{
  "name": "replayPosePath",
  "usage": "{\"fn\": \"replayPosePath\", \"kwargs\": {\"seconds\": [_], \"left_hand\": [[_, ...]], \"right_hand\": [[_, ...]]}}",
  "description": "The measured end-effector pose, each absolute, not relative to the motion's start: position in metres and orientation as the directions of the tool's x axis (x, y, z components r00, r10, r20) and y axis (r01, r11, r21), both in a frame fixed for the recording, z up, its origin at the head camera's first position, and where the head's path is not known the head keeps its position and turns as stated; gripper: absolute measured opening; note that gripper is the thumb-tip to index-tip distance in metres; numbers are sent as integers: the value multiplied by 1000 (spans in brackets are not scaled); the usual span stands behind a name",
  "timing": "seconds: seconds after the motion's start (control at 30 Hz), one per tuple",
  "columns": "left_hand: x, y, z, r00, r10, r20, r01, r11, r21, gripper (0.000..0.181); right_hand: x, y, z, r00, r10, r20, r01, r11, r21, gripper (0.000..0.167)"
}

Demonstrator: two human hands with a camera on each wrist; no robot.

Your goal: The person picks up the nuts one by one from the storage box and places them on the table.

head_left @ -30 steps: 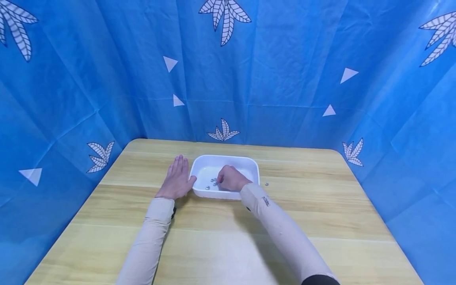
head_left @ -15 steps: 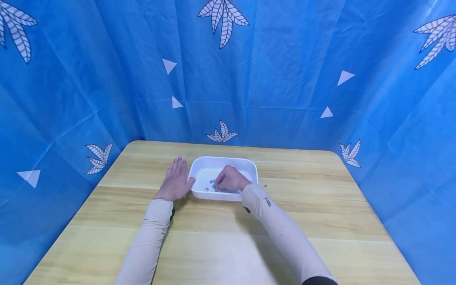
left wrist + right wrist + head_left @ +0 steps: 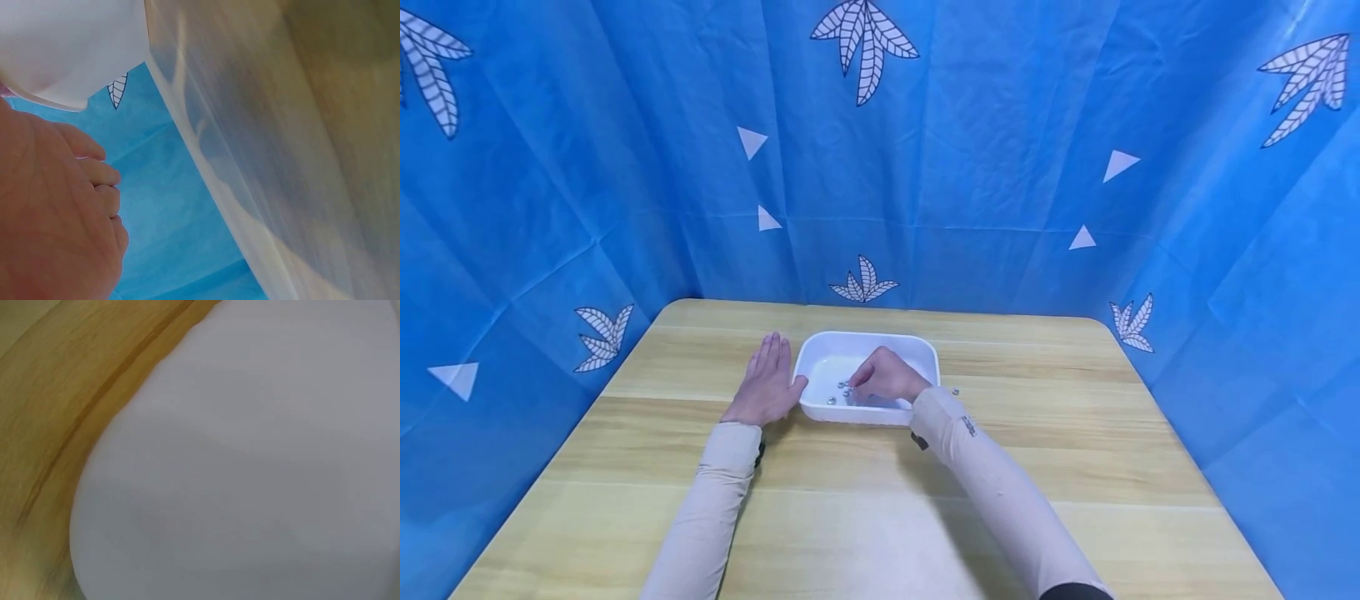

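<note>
A white rectangular tray (image 3: 827, 350) stands on the wooden table. Several small silver metal pieces (image 3: 831, 402), too small to tell their kind, lie in its left half. My right hand (image 3: 887, 377) reaches into the tray from the right, fingers bent down beside these pieces. Whether anything is between its fingertips is hidden. My left hand (image 3: 763, 387) lies at the tray's left side with fingers extended, its thumb at the rim. In the left wrist view the palm of the left hand (image 3: 56, 212) shows below the tray wall (image 3: 75, 50). The right wrist view shows just the tray's outer wall (image 3: 250, 456).
One more small silver piece (image 3: 956, 391) lies on the table (image 3: 1045, 433) just right of the tray. A blue curtain (image 3: 1000, 125) with white leaves and triangles surrounds the table at the back and sides.
The head view shifts slightly, so everything sits a little further left and lower. My right fingertips have edged slightly left among the silver pieces. The left hand stays beside the tray.
</note>
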State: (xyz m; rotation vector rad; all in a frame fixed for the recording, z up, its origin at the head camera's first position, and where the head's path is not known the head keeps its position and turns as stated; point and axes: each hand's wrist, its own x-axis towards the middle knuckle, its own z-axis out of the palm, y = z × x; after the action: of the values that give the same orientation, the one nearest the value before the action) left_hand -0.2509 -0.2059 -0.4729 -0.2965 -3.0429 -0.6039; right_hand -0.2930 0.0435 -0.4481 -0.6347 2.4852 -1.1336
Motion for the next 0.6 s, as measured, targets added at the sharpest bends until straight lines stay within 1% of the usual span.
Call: {"fn": "replayPosePath", "kwargs": {"seconds": [0.2, 0.43, 0.6], "left_hand": [[-252, -207, -474, -981, 186, 49, 190, 907, 376, 80], [-252, -207, -473, -983, 182, 33, 180, 905, 385, 80], [-252, -207, -473, -984, 176, 26, 172, 909, 379, 80]], "right_hand": [[-293, 48, -445, -843, -526, -109, -248, 562, -789, 19], [-294, 59, -445, -848, -527, -64, -284, 551, -784, 21], [-292, 71, -442, -870, -488, -66, -262, 574, -776, 21]]}}
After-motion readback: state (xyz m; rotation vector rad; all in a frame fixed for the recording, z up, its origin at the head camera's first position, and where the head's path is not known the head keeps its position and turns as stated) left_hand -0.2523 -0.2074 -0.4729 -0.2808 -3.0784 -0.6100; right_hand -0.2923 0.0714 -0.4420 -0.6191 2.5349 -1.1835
